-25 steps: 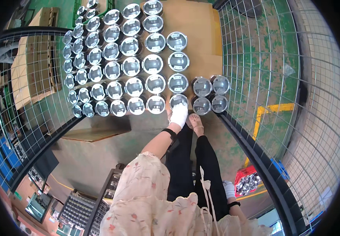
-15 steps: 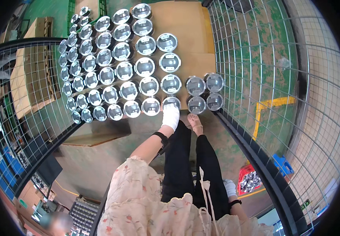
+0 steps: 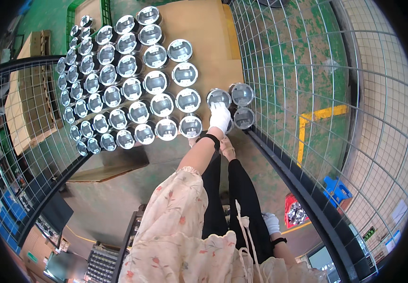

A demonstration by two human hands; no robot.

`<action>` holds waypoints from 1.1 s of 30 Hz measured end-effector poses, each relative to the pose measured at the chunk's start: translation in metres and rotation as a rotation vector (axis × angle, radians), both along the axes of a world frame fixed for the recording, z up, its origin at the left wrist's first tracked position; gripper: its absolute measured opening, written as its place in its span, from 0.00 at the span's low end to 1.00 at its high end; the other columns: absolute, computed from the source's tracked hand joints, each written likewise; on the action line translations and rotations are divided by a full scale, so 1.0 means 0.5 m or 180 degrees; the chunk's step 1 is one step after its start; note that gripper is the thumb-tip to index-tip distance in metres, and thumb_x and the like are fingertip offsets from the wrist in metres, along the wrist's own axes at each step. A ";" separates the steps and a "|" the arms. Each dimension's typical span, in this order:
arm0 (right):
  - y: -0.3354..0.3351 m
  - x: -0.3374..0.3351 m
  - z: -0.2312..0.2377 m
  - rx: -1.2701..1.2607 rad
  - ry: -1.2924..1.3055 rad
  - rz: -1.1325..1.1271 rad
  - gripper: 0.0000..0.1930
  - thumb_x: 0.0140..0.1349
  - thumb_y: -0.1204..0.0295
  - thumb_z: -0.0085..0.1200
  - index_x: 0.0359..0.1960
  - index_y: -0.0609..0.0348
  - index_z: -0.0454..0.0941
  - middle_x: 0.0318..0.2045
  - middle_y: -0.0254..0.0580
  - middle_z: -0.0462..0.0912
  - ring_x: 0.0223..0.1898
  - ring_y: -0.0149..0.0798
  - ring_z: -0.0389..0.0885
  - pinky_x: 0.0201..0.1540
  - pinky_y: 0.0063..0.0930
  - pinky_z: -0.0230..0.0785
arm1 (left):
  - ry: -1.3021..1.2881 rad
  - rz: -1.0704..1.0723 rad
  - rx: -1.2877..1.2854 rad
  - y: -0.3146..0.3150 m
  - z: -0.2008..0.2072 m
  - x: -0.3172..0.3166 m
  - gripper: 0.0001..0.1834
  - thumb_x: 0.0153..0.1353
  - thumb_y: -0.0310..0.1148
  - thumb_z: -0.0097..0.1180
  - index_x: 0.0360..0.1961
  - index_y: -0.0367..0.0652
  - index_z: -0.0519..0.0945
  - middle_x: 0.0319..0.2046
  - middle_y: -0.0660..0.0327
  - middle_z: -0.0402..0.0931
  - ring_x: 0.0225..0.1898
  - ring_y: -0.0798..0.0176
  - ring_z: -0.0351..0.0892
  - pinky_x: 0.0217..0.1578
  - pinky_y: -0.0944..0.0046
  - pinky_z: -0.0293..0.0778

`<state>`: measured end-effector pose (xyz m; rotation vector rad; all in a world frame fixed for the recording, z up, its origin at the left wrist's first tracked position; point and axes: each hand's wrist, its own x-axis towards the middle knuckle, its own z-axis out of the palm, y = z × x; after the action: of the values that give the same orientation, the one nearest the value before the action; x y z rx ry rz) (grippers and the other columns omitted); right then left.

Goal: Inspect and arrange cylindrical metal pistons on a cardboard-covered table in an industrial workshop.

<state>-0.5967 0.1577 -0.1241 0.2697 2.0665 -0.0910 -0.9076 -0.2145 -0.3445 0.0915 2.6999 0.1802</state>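
Note:
My left hand (image 3: 219,118), in a white glove, reaches forward over the cardboard and is closed on a metal piston (image 3: 218,96) at the near left of a small cluster. Its fingertips cover the near part of the piston's crown. Below the palm another piston is mostly hidden. Two more pistons (image 3: 242,94) (image 3: 244,118) stand just to the right. Left of the hand, rows of upright pistons (image 3: 164,104) fill much of the surface. My right hand (image 3: 271,222), also gloved, hangs low beside my right thigh, fingers loosely extended, with nothing visible in it.
Brown cardboard (image 3: 213,42) lies under the pistons. Wire mesh panels (image 3: 289,70) with dark frames rise on both sides. A red crate of metal parts (image 3: 294,211) and a blue stool (image 3: 337,191) stand on the floor at right. A green crate (image 3: 105,12) sits beyond the rows.
My left hand has left the nearest piston of the rightmost long column and moved right onto a piston in the small cluster. The view has shifted slightly. My right hand stays low.

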 end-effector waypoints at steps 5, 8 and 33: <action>0.020 0.016 -0.004 -0.0064 0.0027 -0.0261 0.11 0.57 0.62 0.51 0.38 0.43 0.83 0.34 0.48 0.82 0.36 0.52 0.80 0.42 0.43 0.74 | 0.0060 0.0111 -0.0093 0.020 0.006 -0.007 0.14 0.53 0.30 0.51 0.40 0.37 0.82 0.42 0.51 0.72 0.48 0.49 0.70 0.57 0.47 0.60; 0.014 0.010 0.005 0.0091 -0.0115 -0.0254 0.11 0.57 0.63 0.51 0.39 0.43 0.83 0.34 0.48 0.82 0.36 0.52 0.80 0.42 0.43 0.74 | 0.0045 0.0023 -0.0141 0.014 0.008 -0.008 0.14 0.53 0.30 0.51 0.39 0.36 0.81 0.41 0.51 0.72 0.48 0.49 0.70 0.57 0.47 0.60; 0.004 0.013 0.032 0.0022 -0.0052 -0.0736 0.11 0.58 0.65 0.50 0.40 0.46 0.83 0.34 0.52 0.82 0.38 0.55 0.81 0.43 0.43 0.73 | 0.0122 -0.0253 -0.0322 0.000 0.075 -0.023 0.12 0.53 0.31 0.51 0.38 0.47 0.82 0.47 0.54 0.72 0.50 0.51 0.68 0.57 0.45 0.59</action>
<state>-0.5903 0.1596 -0.1082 0.5114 2.0130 -0.2216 -0.9190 -0.2145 -0.3069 0.1732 2.7323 0.0179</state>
